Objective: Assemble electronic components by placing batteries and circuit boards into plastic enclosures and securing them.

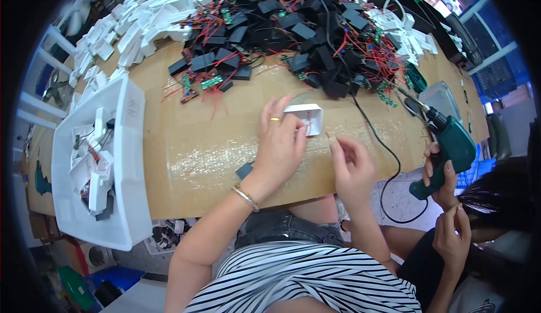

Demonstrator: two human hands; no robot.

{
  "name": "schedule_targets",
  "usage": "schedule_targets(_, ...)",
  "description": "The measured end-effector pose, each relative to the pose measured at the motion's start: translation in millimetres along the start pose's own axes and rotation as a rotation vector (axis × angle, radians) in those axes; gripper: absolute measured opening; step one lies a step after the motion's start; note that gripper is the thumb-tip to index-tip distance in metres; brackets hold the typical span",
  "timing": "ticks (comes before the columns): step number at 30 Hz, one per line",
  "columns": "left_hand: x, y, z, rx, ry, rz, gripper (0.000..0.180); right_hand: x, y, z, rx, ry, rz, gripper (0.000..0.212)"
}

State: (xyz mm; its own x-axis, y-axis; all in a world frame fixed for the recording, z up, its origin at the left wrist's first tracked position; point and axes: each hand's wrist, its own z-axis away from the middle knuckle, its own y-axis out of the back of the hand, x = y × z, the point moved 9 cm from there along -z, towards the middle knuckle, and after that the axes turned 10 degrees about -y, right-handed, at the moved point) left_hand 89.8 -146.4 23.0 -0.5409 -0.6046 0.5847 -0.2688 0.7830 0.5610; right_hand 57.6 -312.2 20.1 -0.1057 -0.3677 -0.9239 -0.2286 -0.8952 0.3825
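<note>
My left hand, wearing a ring and with a bracelet on its wrist, grips a small open white plastic housing on the table. Inside the housing something reddish shows, partly covered by my fingers. Just right of it, my right hand is closed in a pinch with thumb and forefinger close together. Whatever is between those fingertips is too small to make out. A small dark block lies beside my left wrist, partly hidden by it.
Black boxes with red wires and green circuit boards form a heap behind. White housings spread far left. A white bin holds assembled parts. At right, a co-worker's hand holds a green electric screwdriver; a black cable crosses the table.
</note>
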Motion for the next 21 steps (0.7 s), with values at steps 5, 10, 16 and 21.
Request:
schedule_targets(5,38.8,24.2,-7.7,0.022,-0.155,-0.216,0.009,-22.8,64.5,71.4,0.275,0.487,-0.032,0.017)
schedule_targets(10,32.4,23.2,-9.8,-0.068,-0.161,-0.102,0.009,-16.1,40.8,53.0,0.173,0.352,0.182,0.022)
schedule_targets(16,25.2,25.5,-11.4,-0.004,-0.188,-0.130,0.011,-17.9,-32.6,23.3,-0.105,0.200,0.039,0.032)
schedule_targets(21,25.9,25.9,-16.3,-0.066,-0.212,-0.240,0.011,-19.0,-47.8,21.5,-0.126,0.285,0.117,0.042)
